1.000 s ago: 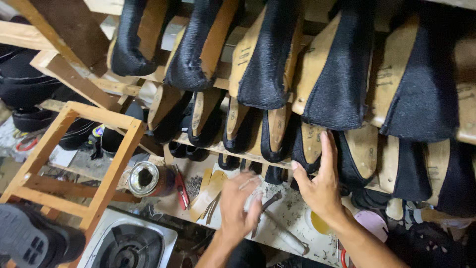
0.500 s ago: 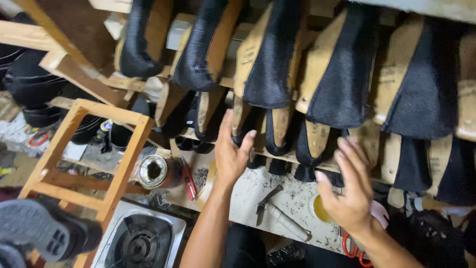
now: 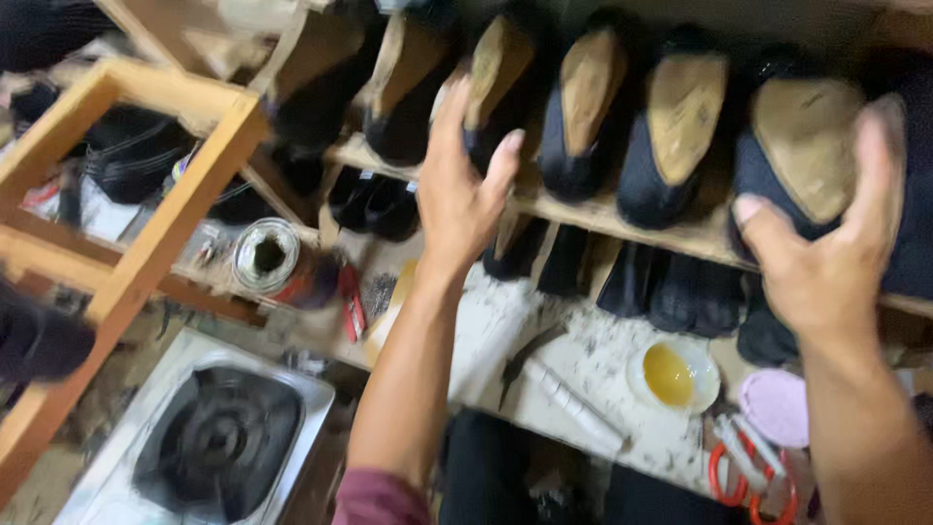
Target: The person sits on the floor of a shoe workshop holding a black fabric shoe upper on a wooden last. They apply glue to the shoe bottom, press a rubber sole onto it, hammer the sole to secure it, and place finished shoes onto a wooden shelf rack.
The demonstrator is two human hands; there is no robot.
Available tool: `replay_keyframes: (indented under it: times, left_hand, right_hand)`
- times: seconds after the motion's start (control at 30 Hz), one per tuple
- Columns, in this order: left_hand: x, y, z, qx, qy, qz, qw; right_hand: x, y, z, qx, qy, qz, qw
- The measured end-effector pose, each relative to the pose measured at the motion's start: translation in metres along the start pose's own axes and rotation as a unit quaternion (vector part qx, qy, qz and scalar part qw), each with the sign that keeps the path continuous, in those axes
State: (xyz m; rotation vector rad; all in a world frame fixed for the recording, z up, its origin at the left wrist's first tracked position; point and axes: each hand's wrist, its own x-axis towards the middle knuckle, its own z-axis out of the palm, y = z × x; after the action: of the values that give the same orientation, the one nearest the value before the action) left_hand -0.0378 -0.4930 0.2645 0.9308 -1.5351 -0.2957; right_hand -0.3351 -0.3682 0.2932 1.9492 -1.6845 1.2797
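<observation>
Along the wooden shelf [image 3: 622, 219] stands a row of black fabric shoes with tan soles facing outward, and nothing has yet been lifted off it. The left hand [image 3: 465, 190] reaches up with fingers spread wide, touching one black tan-soled shoe [image 3: 491, 92] near the shelf's middle. The right hand [image 3: 826, 253], fingers open and curled, cups another shoe [image 3: 802, 146] toward the shelf's right end; the speckled counter [image 3: 593, 360] lies below the shelf.
</observation>
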Motion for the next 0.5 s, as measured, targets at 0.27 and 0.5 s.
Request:
replay_keyframes:
  times: [0.27,0.5]
  left_hand:
    - [-0.001,0.007,-0.015,0.037,0.005,0.011,0.999]
    - [-0.018,0.012,-0.071,0.097,0.03,0.013,0.995]
  right_hand:
    - [-0.008,-0.008,0.007,0.078,0.011,-0.002,0.997]
    - [-0.006,-0.03,0.013,0.207,0.0,0.078,0.975]
